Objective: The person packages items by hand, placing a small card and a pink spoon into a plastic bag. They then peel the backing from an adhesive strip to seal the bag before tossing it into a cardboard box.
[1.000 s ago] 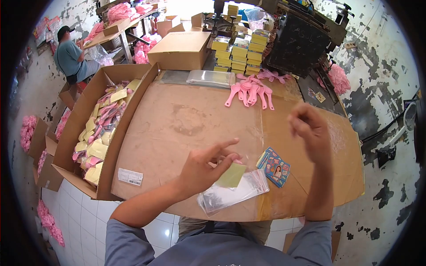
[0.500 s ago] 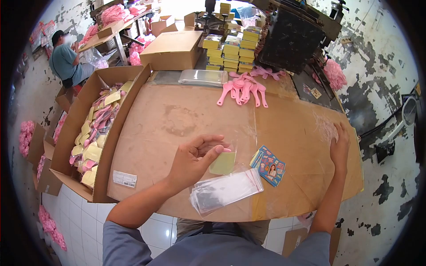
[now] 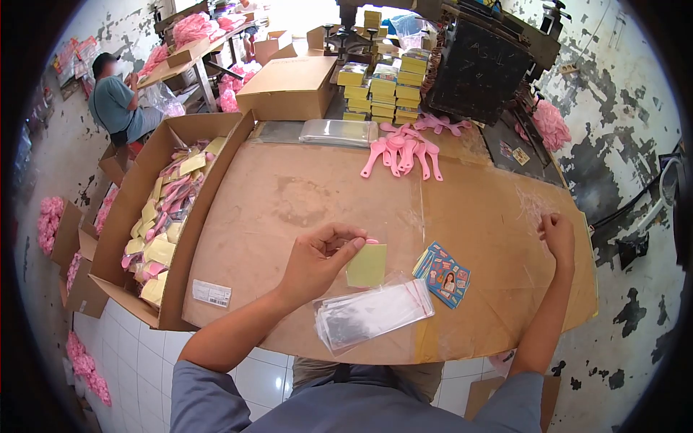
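My left hand [image 3: 323, 258] pinches the top of a small clear plastic bag with a pale yellow card [image 3: 367, 265] and a bit of something pink inside. Just below it lies a stack of clear plastic bags [image 3: 375, 312]. Right of that stack, blue printed cards [image 3: 449, 277] are fanned out. At the table's right side, my right hand [image 3: 559, 244] has its fingers curled together beside a heap of thin clear strips [image 3: 533, 206]; whatever they hold, if anything, is hidden. Pink hairbrush-like handled pieces [image 3: 401, 153] are piled at the back.
A long carton [image 3: 206, 227] of filled bags stands left of the cardboard-covered table [image 3: 289, 195]. Behind are a closed box [image 3: 289, 86], a clear plastic case [image 3: 338, 132], stacks of yellow-edged cards [image 3: 382, 90] and a dark machine [image 3: 476, 68]. A person [image 3: 115, 105] sits far left.
My right hand has curled its fingers, which were stretched out over the strips. My left hand still holds the bag, its card now more upright and in fuller view. The whole view has shifted slightly.
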`<action>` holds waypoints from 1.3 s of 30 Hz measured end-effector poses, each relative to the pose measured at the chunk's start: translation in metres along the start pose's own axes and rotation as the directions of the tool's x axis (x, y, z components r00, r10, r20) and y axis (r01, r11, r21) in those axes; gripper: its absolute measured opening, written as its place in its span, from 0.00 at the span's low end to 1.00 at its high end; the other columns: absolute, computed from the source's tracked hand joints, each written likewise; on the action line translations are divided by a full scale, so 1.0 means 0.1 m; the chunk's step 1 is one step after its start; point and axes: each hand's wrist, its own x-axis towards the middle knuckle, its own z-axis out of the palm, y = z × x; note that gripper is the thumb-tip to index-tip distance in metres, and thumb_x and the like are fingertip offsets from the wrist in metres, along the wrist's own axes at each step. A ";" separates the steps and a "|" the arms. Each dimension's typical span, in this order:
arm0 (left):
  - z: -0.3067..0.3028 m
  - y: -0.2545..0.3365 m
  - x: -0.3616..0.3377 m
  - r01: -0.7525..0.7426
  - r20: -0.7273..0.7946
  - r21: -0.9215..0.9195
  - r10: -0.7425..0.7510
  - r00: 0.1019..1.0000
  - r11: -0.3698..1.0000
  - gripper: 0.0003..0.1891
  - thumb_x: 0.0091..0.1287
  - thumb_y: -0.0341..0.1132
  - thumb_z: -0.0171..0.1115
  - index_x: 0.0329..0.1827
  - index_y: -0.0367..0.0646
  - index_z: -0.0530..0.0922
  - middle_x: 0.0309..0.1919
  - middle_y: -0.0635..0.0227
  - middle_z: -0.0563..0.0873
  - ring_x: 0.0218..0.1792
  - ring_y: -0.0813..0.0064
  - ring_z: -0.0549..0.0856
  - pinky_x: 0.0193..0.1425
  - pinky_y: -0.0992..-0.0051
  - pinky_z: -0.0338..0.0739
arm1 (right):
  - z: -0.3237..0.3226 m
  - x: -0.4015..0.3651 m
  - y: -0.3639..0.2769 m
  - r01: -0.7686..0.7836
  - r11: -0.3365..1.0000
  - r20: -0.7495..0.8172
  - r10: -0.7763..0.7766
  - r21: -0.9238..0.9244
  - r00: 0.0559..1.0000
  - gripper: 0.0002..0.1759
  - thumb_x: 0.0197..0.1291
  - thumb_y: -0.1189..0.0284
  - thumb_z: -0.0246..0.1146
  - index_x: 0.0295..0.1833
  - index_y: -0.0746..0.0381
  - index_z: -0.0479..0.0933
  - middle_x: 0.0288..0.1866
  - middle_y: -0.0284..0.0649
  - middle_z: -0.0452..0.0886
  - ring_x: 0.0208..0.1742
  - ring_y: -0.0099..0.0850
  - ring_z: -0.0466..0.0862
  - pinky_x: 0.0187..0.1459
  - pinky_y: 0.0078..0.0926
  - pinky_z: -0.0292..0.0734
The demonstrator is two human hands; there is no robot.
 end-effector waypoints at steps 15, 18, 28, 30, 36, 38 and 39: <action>0.02 -0.01 0.00 -0.028 -0.007 -0.055 0.028 1.000 0.998 0.09 0.79 0.29 0.65 0.55 0.33 0.83 0.49 0.60 0.91 0.53 0.75 0.90 0.59 0.74 0.86 | -0.01 0.41 0.69 0.351 0.905 -0.146 -0.391 -0.240 0.909 0.28 0.59 0.86 0.67 0.66 0.59 0.80 0.67 0.52 0.83 0.68 0.48 0.82 0.66 0.44 0.78; 0.03 -0.03 -0.01 -0.036 -0.014 -0.068 0.035 0.999 0.997 0.09 0.79 0.29 0.65 0.54 0.33 0.83 0.49 0.60 0.91 0.53 0.75 0.90 0.60 0.74 0.86 | 0.17 0.32 0.60 0.420 0.795 -0.428 -0.595 -0.438 0.680 0.24 0.65 0.81 0.65 0.68 0.58 0.79 0.68 0.50 0.82 0.70 0.51 0.79 0.71 0.49 0.72; 0.06 0.00 0.00 -0.009 -0.043 -0.061 0.007 0.999 0.998 0.08 0.78 0.28 0.65 0.54 0.34 0.83 0.47 0.59 0.92 0.51 0.73 0.91 0.57 0.73 0.87 | 0.24 -0.46 -0.43 0.579 0.658 -0.193 -0.724 -0.481 0.662 0.22 0.61 0.80 0.69 0.62 0.59 0.81 0.74 0.46 0.75 0.82 0.49 0.65 0.81 0.50 0.58; 0.04 -0.04 0.02 -0.010 -0.035 -0.066 0.008 0.999 0.998 0.08 0.78 0.29 0.66 0.54 0.34 0.83 0.47 0.59 0.92 0.51 0.73 0.91 0.55 0.73 0.88 | 0.42 -0.59 -0.70 0.780 0.546 -0.216 -0.838 -0.305 0.501 0.21 0.63 0.77 0.70 0.62 0.59 0.81 0.72 0.45 0.77 0.81 0.49 0.67 0.79 0.52 0.60; 0.06 -0.15 0.05 0.093 -0.046 -0.138 -0.100 0.994 0.986 0.10 0.77 0.32 0.68 0.54 0.36 0.83 0.46 0.61 0.92 0.47 0.75 0.91 0.50 0.72 0.90 | 1.11 -1.42 -1.51 0.829 0.326 0.035 -0.936 0.455 0.349 0.23 0.68 0.67 0.72 0.65 0.61 0.79 0.60 0.46 0.85 0.64 0.43 0.84 0.65 0.41 0.77; 0.06 -0.19 0.05 0.113 -0.037 -0.159 -0.120 0.992 0.981 0.10 0.77 0.32 0.68 0.55 0.36 0.83 0.46 0.62 0.92 0.47 0.76 0.91 0.49 0.73 0.90 | 1.31 -1.53 -1.63 0.732 0.368 0.105 -0.919 0.573 0.380 0.23 0.69 0.67 0.71 0.66 0.63 0.79 0.58 0.45 0.85 0.60 0.36 0.86 0.60 0.36 0.80; 0.05 -0.21 0.05 0.121 -0.035 -0.170 -0.129 0.991 0.978 0.10 0.77 0.33 0.68 0.55 0.36 0.83 0.46 0.63 0.91 0.46 0.76 0.91 0.49 0.74 0.90 | 1.39 -1.54 -1.65 0.677 0.387 0.142 -0.910 0.626 0.389 0.22 0.70 0.67 0.71 0.66 0.63 0.79 0.58 0.44 0.86 0.57 0.33 0.87 0.57 0.34 0.81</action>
